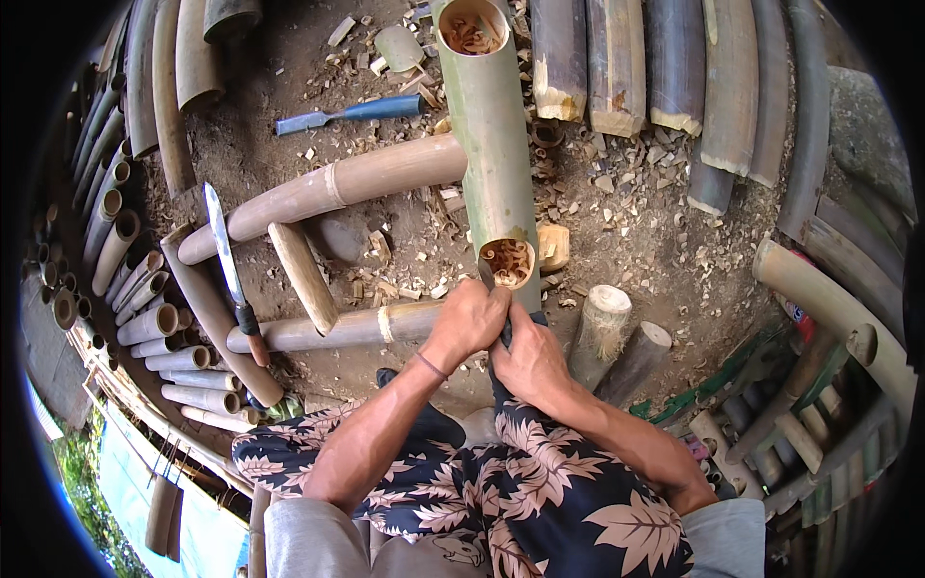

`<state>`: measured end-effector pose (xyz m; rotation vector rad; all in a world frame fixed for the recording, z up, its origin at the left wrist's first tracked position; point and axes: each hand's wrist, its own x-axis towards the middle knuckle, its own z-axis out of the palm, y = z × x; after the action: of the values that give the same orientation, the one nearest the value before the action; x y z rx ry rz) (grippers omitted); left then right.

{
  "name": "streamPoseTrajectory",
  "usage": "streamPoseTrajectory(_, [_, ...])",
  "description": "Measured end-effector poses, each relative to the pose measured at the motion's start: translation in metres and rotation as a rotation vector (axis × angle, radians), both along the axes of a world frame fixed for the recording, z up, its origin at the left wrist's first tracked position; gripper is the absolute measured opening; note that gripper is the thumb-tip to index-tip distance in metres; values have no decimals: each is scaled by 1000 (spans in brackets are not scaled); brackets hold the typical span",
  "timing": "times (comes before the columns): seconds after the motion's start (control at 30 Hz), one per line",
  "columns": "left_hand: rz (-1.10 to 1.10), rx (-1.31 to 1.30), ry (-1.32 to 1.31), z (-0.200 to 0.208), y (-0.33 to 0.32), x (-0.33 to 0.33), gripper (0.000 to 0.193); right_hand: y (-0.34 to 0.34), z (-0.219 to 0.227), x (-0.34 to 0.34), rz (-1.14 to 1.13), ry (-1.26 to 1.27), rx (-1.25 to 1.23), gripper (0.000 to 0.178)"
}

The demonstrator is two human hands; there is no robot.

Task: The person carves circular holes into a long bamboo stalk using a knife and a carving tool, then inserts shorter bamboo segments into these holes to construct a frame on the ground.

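A thick green bamboo pole runs away from me, with a cut opening at its near part. Curled shavings fill this opening, and a second opening at the far part holds shavings too. At the near opening's left rim I see a narrow dark knife blade. My right hand is closed around the knife's dark handle, close below the opening. Against it, my left hand is closed over the knife where blade and handle meet. The fingers hide much of the knife.
A long blade with a wooden handle leans on a bamboo frame at left. A blue chisel lies on the chip-strewn ground. Cut bamboo lengths line the far right; stacked tubes stand left. Two short posts rise at right.
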<state>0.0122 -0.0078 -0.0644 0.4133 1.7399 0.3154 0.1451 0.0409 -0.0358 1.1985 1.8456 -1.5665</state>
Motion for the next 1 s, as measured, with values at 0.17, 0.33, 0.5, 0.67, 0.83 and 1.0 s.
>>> streamPoseTrajectory(0.17, [675,-29,-429,-4,16,51,57,61,11,20,324,95,374,32])
streamPoseTrajectory(0.33, [1397,205,-749,8,34,62,40,132,17,-42,1070,221,551,21])
streamPoseTrajectory(0.5, [1796,265,-1091,7,31,46,40,122,27,-128,1631,136,468,14])
streamPoseTrajectory(0.67, [1574,611,-1310,-11,5,59,47,121,25,-135,1666,121,573,14])
streamPoseTrajectory(0.83, [745,223,-501,23,-45,58,45,113,22,-12,915,196,251,25])
streamPoseTrajectory(1.0, [884,371,-80,-1,-79,53,86,82,19,40,-101,37,-139,43])
